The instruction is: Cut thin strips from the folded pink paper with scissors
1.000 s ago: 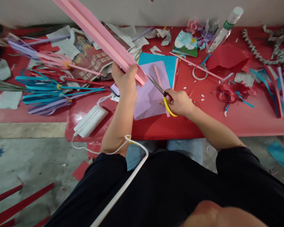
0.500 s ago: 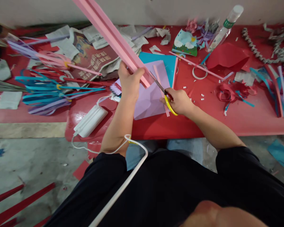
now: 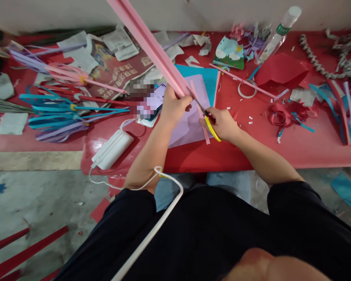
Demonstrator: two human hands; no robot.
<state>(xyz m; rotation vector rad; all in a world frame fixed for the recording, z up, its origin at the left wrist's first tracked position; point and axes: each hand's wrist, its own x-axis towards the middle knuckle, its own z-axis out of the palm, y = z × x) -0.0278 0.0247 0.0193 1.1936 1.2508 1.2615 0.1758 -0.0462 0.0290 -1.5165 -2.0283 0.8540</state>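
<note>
- Head view: red table (image 3: 280,152), crowded with paper from far edge to near edge.
- Printed newspaper (image 3: 111,80), maroon with pale lettering, spread toward the far edge, left of the middle.
- Long pink folded paper (image 3: 150,45), creased lengthwise, slanting from above the middle of the table up past its far edge.
- Lilac sheet (image 3: 181,128), flat near the middle of the near edge, partly over a turquoise sheet (image 3: 212,84) reaching closer to the far edge.
- Blue looped strips (image 3: 51,107), bound in yellow, toward the left end, stems pointing right.
- Clear bottle (image 3: 280,31), green-labelled, by the far edge, right of the middle.
- Left hand (image 3: 177,105), clamped on the pink folded paper close to its lower end, thumb on top.
- Right hand (image 3: 222,123), apart from the left, closed around yellow-handled scissors (image 3: 213,128); blades aimed at the paper's lower end, touching or just beside it, impossible to tell which.
- White corded device (image 3: 112,149), at the near left corner.
- Phone (image 3: 157,97), screen lit, just left of the left hand, partly pixelated.
- Narrow pink strip (image 3: 204,128), across the lilac sheet's right side, running toward the near edge.
- Tiny white scraps (image 3: 250,117), right of the right hand.
</note>
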